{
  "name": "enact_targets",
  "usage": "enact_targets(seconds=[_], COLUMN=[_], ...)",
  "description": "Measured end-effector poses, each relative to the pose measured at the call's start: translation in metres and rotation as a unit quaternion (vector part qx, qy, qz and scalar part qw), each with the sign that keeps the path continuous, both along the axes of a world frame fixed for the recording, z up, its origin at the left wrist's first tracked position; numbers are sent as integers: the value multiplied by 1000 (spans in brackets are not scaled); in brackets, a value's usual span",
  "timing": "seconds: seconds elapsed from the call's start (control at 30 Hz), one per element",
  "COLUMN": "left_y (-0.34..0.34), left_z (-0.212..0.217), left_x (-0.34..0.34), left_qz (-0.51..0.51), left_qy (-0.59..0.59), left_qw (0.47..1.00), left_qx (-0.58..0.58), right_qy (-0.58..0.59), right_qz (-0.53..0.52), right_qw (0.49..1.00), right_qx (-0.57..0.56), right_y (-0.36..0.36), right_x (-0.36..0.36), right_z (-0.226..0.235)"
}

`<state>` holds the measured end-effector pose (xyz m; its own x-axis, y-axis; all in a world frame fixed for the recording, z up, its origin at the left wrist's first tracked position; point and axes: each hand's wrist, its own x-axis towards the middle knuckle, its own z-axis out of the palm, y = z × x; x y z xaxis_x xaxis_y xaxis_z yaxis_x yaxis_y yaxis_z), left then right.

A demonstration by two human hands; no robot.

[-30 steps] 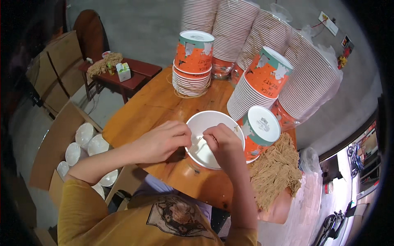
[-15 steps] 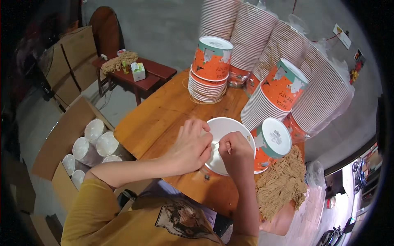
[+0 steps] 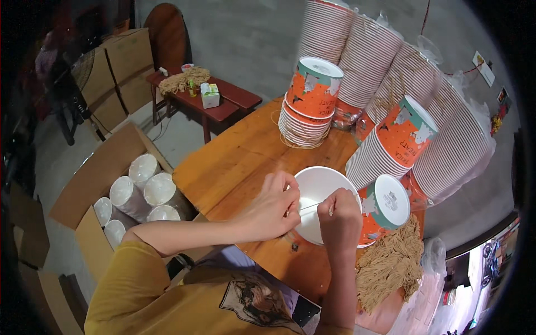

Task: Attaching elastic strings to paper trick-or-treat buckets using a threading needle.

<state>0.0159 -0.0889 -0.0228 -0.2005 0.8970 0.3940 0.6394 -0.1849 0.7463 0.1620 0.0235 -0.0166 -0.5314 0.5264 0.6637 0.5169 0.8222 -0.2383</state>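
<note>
My left hand [image 3: 272, 207] and my right hand [image 3: 341, 216] are both closed at the mouth of a white-lined paper bucket [image 3: 321, 177]. A thin cord [image 3: 309, 207] runs stretched between their fingers, across the bucket's opening. The bucket stands on the wooden table, its base and outside largely hidden. Touching or close to its right side is an upturned orange and green printed bucket [image 3: 392, 200]. A heap of tan cords [image 3: 391, 265] lies at the table's right edge, near my right forearm.
Tall stacks of nested paper buckets [image 3: 365, 61] line the far side of the wooden table [image 3: 234, 159]. A shorter stack [image 3: 304, 125] has cords around it. To the left, an open carton [image 3: 92, 167] holds several wrapped stacks. Beyond it stands a red bench [image 3: 234, 95].
The whole view has shifted, so things sit farther right and slightly lower. Between my hands the cord now shows as a straight line over the bucket.
</note>
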Motion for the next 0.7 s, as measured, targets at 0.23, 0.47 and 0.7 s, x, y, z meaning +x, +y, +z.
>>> enact_targets(seconds=[0.23,0.47,0.7], left_y=[5,14,13], left_z=[-4,-12,-13], left_x=[4,10,15], left_qz=[28,50,-1], left_qy=[28,-252,-429], left_qw=[999,966,900], left_qx=[5,-28,-75], right_qy=[9,17,15], right_qz=[-12,-13,121], right_qw=[1000,1000,985], right_qx=[-1,5,-125], right_y=[-3,-3,-18], right_x=[-2,-1,35], right_z=[0,0,31])
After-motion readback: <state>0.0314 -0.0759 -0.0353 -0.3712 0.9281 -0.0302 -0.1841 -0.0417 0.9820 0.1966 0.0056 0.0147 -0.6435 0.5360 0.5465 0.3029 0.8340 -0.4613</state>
